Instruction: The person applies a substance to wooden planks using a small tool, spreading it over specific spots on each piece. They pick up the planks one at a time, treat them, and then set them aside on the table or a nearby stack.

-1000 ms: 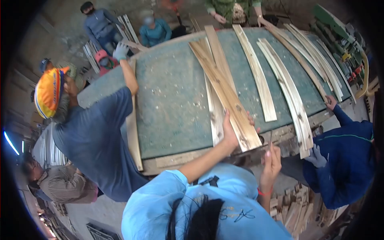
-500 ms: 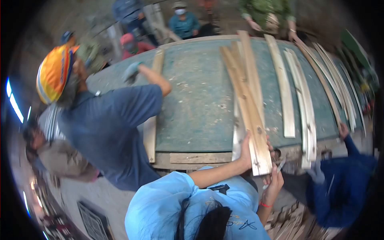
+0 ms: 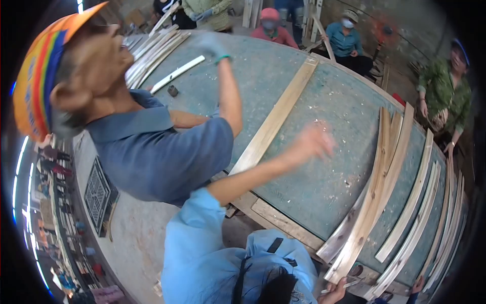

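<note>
My left hand [image 3: 316, 141] is lifted over the green tabletop, smeared by motion. Its fingers look loosely apart, with nothing seen in them. At the bottom of the view my right hand [image 3: 334, 292] is closed around a thin white stick-like tool [image 3: 351, 284], whose exact kind I cannot make out. That hand is at the near end of a knotty wooden plank [image 3: 360, 238]. This plank lies slanted across other boards [image 3: 397, 167] and its near end juts past the table edge. Between the co-worker and my left hand lies a single long board [image 3: 278, 119].
A co-worker in an orange cap [image 3: 53, 76] leans over the table on my left, one gloved hand blurred. More boards [image 3: 420, 223] lie at the right, strips [image 3: 152, 55] at the far left. People stand or sit along the far side. A black plastic grate [image 3: 98, 195] is on the left.
My left hand has let go of the plank and swung left over the table. My right hand stays by the plank's end with the white tool. The view has turned left.
</note>
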Motion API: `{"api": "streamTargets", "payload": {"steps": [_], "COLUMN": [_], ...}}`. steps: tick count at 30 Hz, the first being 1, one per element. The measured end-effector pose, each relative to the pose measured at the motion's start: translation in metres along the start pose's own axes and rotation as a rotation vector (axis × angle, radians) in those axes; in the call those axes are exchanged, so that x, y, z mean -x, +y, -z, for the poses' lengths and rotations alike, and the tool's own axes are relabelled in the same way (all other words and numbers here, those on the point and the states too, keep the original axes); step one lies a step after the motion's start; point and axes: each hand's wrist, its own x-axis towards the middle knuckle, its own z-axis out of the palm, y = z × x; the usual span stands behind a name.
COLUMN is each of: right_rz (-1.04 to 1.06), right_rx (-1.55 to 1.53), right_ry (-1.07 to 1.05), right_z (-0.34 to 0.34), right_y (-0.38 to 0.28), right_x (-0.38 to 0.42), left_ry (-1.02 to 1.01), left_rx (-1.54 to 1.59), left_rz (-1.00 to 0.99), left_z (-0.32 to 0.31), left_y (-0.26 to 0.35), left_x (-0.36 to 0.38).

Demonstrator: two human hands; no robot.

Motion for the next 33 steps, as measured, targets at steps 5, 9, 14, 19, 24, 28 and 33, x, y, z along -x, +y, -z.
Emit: {"api": "streamTargets", "payload": {"steps": [5, 9, 14, 19, 24, 28, 33], "right_rz": [-0.049, -0.097, -0.170, -0.284, -0.283, -0.241, -0.201], "right_rx": [0.058, 0.184, 0.325, 0.402, 0.411, 0.395, 0.401], "right_ry": [0.105, 0.024, -0.177, -0.385, -0.454, -0.433, -0.375], "right_z": [-0.002, -0.003, 0.003, 0.009, 0.001, -0.007, -0.008], "right_y": [-0.004, -0.011, -0.014, -0.018, -0.009, -0.007, -0.010], "right_x": [-0.008, -0.010, -0.020, -0.036, -0.037, -0.030, -0.022], "left_ry": [0.992, 0.783, -0.514, -0.762, -0.425, -0.411, -0.427], "left_rx": [0.233, -0.369, -0.231, -0.465, -0.556, -0.492, -0.449], "left_rz": [-0.623, -0.002, 0.510, 0.410, 0.462, 0.527, 0.504], "left_z": [0.079, 0.003, -0.068, -0.087, -0.087, -0.078, -0.081], "left_y": [0.045, -0.013, -0.053, -0.052, -0.047, -0.039, -0.057], "left_x": [0.100, 0.140, 0.166, 0.182, 0.181, 0.178, 0.186]}}
